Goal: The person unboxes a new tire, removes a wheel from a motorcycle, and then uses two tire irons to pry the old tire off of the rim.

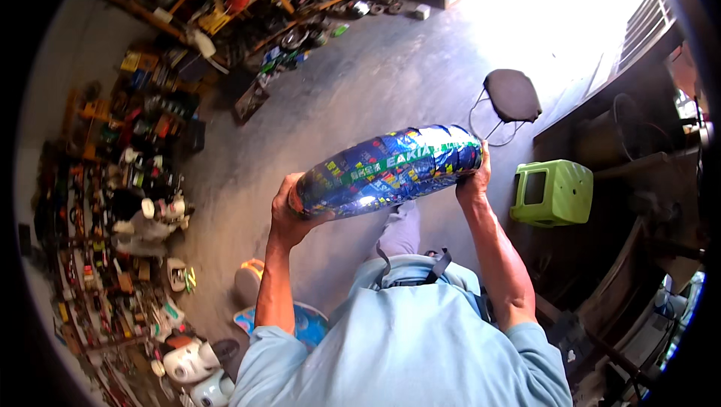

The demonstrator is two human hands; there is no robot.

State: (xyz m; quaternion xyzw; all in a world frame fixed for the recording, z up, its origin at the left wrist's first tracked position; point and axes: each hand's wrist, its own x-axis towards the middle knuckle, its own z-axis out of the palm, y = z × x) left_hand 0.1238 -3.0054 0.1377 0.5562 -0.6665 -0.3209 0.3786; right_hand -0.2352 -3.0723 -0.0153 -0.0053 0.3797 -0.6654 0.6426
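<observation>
Item one: a single tyre wrapped in shiny blue foil (pixel 390 170), with green and yellow printing on the wrap. I count one only. I see it held up in front of the chest, lying roughly level, its right end tilted a little higher than its left, above the grey concrete floor (pixel 360 84).

Item two: two bare hands, both on the tyre. The left hand (pixel 288 212) cups the lower left end from beneath, palm up, fingers curled round the edge of the wrap. The right hand (pixel 475 178) clasps the upper right end, fingers closed over the far side where I cannot see their tips. Both forearms rise from the lower edge, elbows bent, the left one nearly upright, the right one leaning inward toward the tyre.

Item three: one green plastic stool (pixel 552 193), on the floor to the right, well apart from the tyre.

Item four: one dark round-seated stool on a wire frame (pixel 512 95), beyond the green one, near the bright doorway.

Item five: shelving packed with small parts and boxes (pixel 128 182) along the left side; too many and too small for me to count.

Item six: one light blue shirt (pixel 405 339), worn by the person holding the tyre.
</observation>
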